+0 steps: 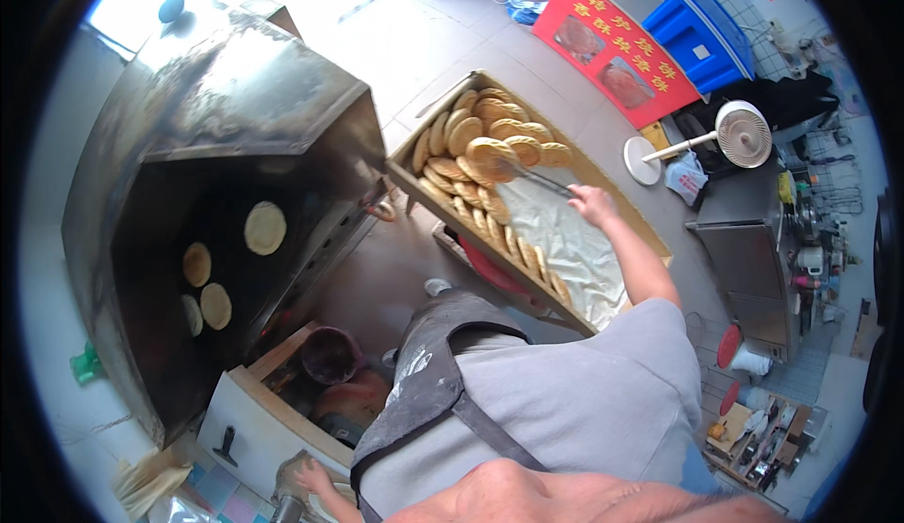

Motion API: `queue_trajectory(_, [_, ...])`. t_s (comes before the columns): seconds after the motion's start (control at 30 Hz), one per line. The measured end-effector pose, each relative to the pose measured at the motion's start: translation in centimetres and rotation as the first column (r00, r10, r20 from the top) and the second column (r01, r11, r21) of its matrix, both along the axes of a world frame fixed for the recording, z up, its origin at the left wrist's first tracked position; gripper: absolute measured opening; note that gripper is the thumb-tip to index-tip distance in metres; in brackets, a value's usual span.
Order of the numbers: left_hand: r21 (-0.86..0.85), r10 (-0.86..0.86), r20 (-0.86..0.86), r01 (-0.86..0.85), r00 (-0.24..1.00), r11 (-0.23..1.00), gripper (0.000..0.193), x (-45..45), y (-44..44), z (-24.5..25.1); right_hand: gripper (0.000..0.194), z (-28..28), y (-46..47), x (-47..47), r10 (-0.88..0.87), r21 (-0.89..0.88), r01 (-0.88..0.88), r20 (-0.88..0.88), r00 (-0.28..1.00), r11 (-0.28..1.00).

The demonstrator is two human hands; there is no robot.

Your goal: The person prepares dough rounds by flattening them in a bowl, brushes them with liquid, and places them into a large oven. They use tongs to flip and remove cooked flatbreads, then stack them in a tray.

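My right hand (593, 204) is closed on the handle of metal tongs (547, 183), whose far end is at a round golden flatbread (491, 156). That bread is over a wooden tray (607, 223) lined with pale cloth (565, 240), with many flatbreads standing and lying along its far end and near side. At the bottom, my left hand (313, 479) has its fingers spread beside a metal fitting on the counter; I see nothing held in it. Several flatbreads, one of them pale (265, 228), lie inside the dark oven (233, 255) to the left.
Below the oven's edge stands a wooden-edged drawer or box (282, 396) with a dark bowl (330, 355). Beyond the tray are a red sign (614, 50), a blue bin (699, 36) and a white fan (741, 133). A metal cabinet (741, 262) stands at the right.
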State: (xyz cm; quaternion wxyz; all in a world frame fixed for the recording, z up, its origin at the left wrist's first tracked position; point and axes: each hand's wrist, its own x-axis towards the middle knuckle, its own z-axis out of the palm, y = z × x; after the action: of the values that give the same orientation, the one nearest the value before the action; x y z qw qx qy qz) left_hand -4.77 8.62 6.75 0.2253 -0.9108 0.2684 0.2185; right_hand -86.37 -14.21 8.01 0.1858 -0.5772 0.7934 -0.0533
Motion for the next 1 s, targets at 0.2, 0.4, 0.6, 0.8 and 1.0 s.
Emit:
queue_trajectory(0.2, [-0.157,-0.13,0.166,0.156,0.978,0.975,0.043,-3.6,-6.2,1.9,0.019,1.5,-3.8,-10.4,0.226,0.537,0.146,-0.565,0.794,0.831])
queue_trajectory(0.4, [-0.252,-0.143,0.15,0.178,0.978,0.951,0.046,-5.7,-4.1,2.8,0.026,-3.3,-7.5,-12.2,0.22,0.531,0.141,-0.56,0.799,0.836])
queue_trajectory(0.6, [-0.557,0.099,0.09,-0.033,0.991,0.83,0.045,-8.5,3.8,2.8,0.018,-2.6,-1.8,-9.1,-0.184,0.204,0.352,-0.565,0.804,0.913])
queue_trajectory(0.8, [-0.72,0.279,0.014,-0.184,0.96,0.67,0.045,-13.0,15.0,1.8,0.048,-6.5,-1.2,11.8,0.07,-0.114,-0.085,-0.13,0.989,0.99])
queue_trajectory(1.0, [-0.87,0.472,0.009,-0.226,0.882,0.439,0.039,-17.2,23.4,5.6,0.058,-10.2,0.6,52.5,0.952,-0.492,-0.815,0.158,0.261,0.305])
